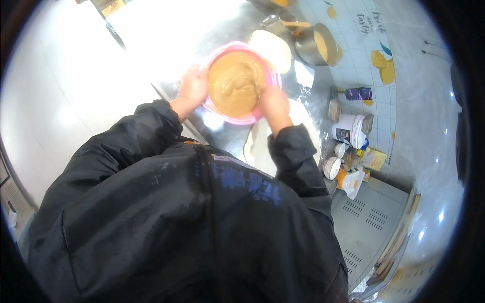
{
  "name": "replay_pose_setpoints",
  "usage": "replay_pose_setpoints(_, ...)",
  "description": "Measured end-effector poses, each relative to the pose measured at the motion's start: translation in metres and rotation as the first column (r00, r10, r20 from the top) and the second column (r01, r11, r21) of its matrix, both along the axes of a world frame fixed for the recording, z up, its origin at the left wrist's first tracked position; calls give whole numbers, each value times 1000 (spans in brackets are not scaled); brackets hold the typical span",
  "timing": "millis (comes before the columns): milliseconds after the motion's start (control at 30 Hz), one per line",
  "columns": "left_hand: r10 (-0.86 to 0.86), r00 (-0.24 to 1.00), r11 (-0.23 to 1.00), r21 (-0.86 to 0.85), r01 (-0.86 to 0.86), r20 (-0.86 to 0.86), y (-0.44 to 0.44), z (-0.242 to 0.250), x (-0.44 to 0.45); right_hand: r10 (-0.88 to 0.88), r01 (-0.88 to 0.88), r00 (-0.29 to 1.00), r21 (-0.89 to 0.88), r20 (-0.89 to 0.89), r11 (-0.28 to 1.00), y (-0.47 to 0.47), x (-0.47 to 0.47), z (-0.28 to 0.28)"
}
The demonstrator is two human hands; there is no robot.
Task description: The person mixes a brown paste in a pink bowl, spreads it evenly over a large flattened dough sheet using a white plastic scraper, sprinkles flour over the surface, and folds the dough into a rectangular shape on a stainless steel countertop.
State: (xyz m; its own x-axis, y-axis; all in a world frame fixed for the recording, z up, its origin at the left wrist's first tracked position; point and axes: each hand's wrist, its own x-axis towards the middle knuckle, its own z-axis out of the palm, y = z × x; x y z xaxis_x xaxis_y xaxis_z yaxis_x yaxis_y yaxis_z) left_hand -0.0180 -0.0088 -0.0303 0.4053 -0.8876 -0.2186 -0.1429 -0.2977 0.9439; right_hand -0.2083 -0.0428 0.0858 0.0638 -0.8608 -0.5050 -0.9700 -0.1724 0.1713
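A round pink bowl (273,77) is held between my two hands, with a thick tan-brown paste (237,85) inside it. My left hand (194,85) grips the bowl's left rim. On the lower right rim, my right hand (274,104) is closed and slightly blurred; whether it also holds a tool is not clear. A flat sheet of pale dough (261,146) lies on the metal worktop, partly under my right forearm. Another pale piece of dough (272,49) rests just beyond the bowl. A white rectangular scraper or card (304,74) lies to the right of the bowl.
Along the tiled wall stand a metal pot (312,44), a metal jug (278,23) and a white lidded tub (346,130). Nearer me are a small patterned bowl (331,168) and an orange-white packet (350,181). A vented grey metal cabinet (373,219) is at the right.
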Motion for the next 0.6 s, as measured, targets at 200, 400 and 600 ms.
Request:
replay_pose_setpoints(200,32,993,993,-119,-18,111,-2,-4,0,-142,185,955,-148,260,972,3,1,0)
replay_pose_setpoints(400,36,997,997,-71,-30,71,-2,-6,2,188,-193,979,61,83,979,10,9,10)
replay_pose_setpoints(600,14,999,998,-58,-12,42,-2,-7,3,-4,7,999,54,-44,999,9,9,5)
